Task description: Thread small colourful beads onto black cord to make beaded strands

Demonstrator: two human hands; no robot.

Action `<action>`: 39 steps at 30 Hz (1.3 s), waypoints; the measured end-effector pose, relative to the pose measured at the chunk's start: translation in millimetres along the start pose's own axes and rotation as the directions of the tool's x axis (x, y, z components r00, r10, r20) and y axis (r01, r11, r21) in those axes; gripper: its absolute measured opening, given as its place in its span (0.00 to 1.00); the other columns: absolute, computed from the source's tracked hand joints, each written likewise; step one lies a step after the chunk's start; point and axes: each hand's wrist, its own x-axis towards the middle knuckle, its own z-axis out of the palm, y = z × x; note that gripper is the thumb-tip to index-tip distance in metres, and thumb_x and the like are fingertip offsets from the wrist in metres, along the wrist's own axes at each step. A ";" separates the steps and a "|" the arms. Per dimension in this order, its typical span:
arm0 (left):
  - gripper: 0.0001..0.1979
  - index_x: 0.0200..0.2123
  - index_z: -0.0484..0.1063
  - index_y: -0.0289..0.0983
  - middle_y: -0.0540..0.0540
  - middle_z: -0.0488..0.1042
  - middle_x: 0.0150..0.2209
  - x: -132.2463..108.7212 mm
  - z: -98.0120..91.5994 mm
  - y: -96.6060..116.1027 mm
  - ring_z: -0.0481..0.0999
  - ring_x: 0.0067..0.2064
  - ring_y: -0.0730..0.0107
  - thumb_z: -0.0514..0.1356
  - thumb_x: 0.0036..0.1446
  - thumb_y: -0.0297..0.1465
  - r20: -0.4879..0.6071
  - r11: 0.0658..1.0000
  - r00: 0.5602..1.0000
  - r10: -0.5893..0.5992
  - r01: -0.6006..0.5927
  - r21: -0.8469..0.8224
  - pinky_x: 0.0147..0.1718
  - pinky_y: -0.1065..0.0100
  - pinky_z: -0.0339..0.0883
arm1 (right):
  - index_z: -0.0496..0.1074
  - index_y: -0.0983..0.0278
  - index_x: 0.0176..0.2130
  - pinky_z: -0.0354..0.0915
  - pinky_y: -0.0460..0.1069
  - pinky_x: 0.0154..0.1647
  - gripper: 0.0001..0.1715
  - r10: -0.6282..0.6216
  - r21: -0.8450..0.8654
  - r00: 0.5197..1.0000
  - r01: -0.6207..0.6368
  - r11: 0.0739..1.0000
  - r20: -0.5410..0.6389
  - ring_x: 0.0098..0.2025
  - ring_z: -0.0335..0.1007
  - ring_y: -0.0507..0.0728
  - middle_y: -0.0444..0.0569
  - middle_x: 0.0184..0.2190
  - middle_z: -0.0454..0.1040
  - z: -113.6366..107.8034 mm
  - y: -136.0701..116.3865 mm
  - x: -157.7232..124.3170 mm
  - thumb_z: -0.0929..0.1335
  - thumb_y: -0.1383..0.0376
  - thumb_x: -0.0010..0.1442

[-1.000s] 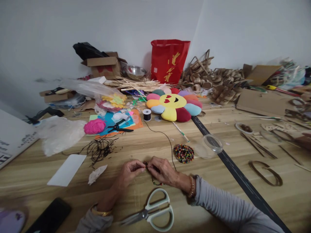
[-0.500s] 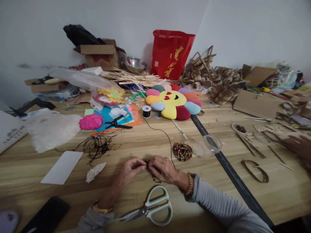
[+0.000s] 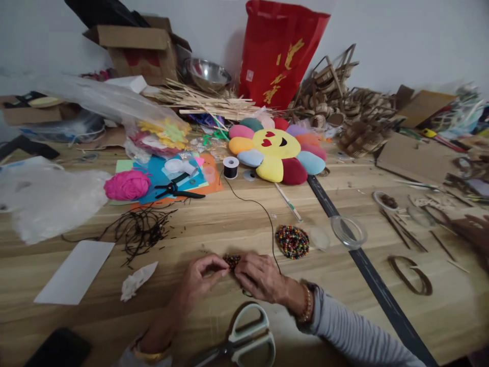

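Between my two hands, low in the middle of the view, is a small cluster of multicoloured beads. My left hand pinches its left side with thumb and forefinger. Curled fingers of my right hand cover its right side. A black cord runs from a spool down to my right hand. Right of the hands lies a coil of strung beads. White-handled scissors rest just below the hands, partly cut off by the frame's edge.
A plush flower and red bag are at the back. Left are black cord pieces, white paper, pliers and pink yarn. A clear ring lies right. Another person's hand shows at the right edge.
The camera view has shifted down and closer, so the scissors sit lower in the frame. More of the bead cluster shows between my hands, which keep nearly the same grip.
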 end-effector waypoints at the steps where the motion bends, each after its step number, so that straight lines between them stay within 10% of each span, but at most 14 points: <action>1: 0.06 0.26 0.75 0.34 0.46 0.76 0.27 0.1 -0.1 1.0 0.75 0.31 0.66 0.63 0.45 0.31 0.001 1.000 1.000 -0.001 0.001 0.006 0.34 0.69 0.68 | 0.65 0.65 0.38 0.62 0.46 0.30 0.05 0.007 0.009 1.000 -0.007 1.000 0.004 0.31 0.68 0.52 0.48 0.29 0.72 0.2 -0.1 -0.2 0.61 0.69 0.66; 39: 0.05 0.30 0.77 0.36 0.46 0.79 0.31 -4.3 -3.6 0.4 0.76 0.36 0.64 0.61 0.52 0.31 0.065 0.987 0.997 0.035 -0.045 0.154 0.37 0.68 0.67 | 0.64 0.64 0.38 0.65 0.46 0.35 0.06 0.102 0.242 0.995 -0.095 0.966 -0.017 0.35 0.67 0.54 0.50 0.31 0.71 -0.1 4.6 2.7 0.59 0.69 0.66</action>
